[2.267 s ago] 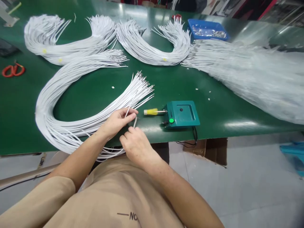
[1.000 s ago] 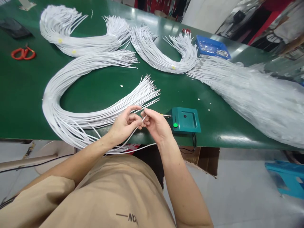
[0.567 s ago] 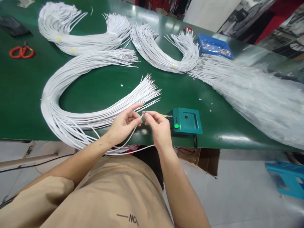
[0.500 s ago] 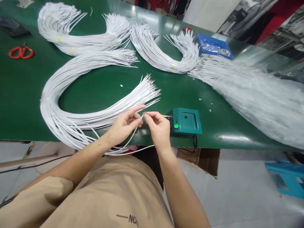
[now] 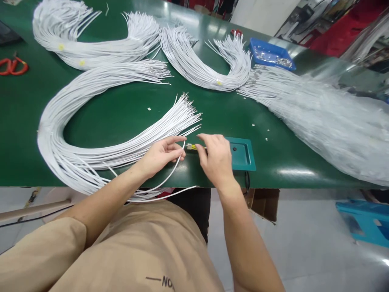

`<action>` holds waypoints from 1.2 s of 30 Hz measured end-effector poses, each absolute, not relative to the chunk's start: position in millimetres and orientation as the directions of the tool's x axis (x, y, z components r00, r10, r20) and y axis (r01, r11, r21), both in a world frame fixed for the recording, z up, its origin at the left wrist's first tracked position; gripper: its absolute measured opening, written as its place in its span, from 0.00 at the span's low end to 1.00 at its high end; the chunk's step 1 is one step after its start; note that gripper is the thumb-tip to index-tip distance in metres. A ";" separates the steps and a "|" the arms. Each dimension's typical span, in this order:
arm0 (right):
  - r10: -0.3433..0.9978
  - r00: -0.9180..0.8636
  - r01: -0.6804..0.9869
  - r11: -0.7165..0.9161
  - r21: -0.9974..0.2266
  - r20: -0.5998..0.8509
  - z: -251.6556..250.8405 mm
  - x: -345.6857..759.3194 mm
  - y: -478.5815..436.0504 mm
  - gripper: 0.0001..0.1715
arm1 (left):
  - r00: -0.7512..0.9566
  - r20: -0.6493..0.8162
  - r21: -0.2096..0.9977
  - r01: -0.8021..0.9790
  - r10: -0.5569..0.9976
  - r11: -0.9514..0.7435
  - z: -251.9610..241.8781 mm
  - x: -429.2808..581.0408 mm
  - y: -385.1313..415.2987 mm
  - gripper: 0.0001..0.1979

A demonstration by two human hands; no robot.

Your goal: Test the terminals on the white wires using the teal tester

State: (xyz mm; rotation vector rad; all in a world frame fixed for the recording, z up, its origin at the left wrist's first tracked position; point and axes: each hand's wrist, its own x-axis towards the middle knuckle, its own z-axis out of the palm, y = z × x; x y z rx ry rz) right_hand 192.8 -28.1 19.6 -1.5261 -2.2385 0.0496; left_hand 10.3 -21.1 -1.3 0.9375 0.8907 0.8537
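My left hand (image 5: 165,153) pinches a white wire (image 5: 174,168) between thumb and fingers, its index finger stretched out near the tip. The wire's lower length curves down towards the table's front edge. Just right of the wire end lies a small yellow piece with a pale tip (image 5: 191,147). My right hand (image 5: 215,156) is over the left side of a teal device (image 5: 243,154), its thumb and index finger apart around the yellow piece; I see nothing held there. Behind my left hand a large bundle of white wires (image 5: 50,121) bends in a C on the green table.
More wire bundles (image 5: 100,52) lie at the back, and another bundle (image 5: 209,77) at centre. A blue tray (image 5: 270,52) holds small metal parts. Plastic-covered wires (image 5: 328,117) spread on the right. Orange-handled cutters (image 5: 13,67) lie at left. A cardboard box (image 5: 264,205) stands below.
My right hand has left the wire end and moved right, over the device, its fingers parting. The yellow piece now shows. My left hand still has the wire. The view has shifted slightly.
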 end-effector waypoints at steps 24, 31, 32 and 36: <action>0.918 -0.341 0.902 0.380 -0.204 0.200 20.5 214.2 -8.7 0.04 | 0.291 -0.174 0.964 0.243 0.941 0.104 -36.2 25.6 -7.6 0.17; 0.898 -0.283 0.832 0.405 -0.380 0.337 24.3 179.4 -48.3 0.10 | 0.295 -0.227 0.972 0.121 0.928 0.199 -31.8 20.0 -5.2 0.18; 0.876 -0.346 0.798 0.463 -0.384 0.336 21.2 168.9 -57.6 0.11 | 0.285 -0.223 0.973 0.119 0.932 0.197 -30.1 18.1 -5.7 0.19; 0.748 -0.607 0.676 0.664 -0.320 0.269 4.8 127.6 -90.1 0.13 | 0.264 -0.204 0.978 0.096 0.943 0.185 -19.3 7.7 -11.2 0.24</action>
